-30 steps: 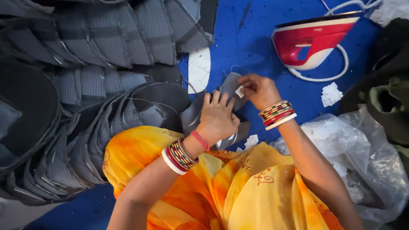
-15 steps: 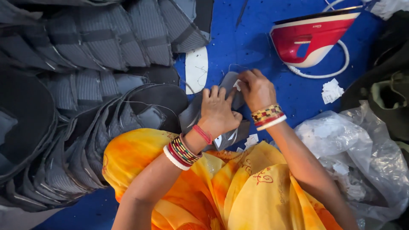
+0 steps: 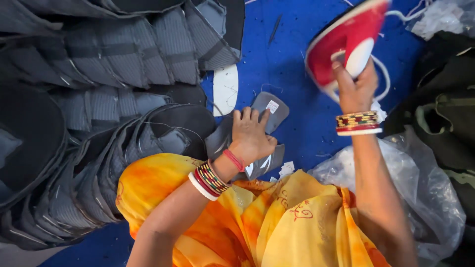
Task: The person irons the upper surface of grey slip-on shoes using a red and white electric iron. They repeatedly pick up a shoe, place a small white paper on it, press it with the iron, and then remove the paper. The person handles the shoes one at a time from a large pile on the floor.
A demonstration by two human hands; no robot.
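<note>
The left hand [image 3: 250,136] presses flat, fingers spread, on a grey fabric piece [image 3: 267,111] on the blue desk [image 3: 292,74]; the right hand [image 3: 354,89] grips a lifted red-and-white iron [image 3: 341,44].

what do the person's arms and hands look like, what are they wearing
Both forearms are bare, with no sleeves. The left hand has a stack of red, green, gold and white bangles plus a red thread at the wrist. The right hand wears similar red, gold and white bangles.
</note>
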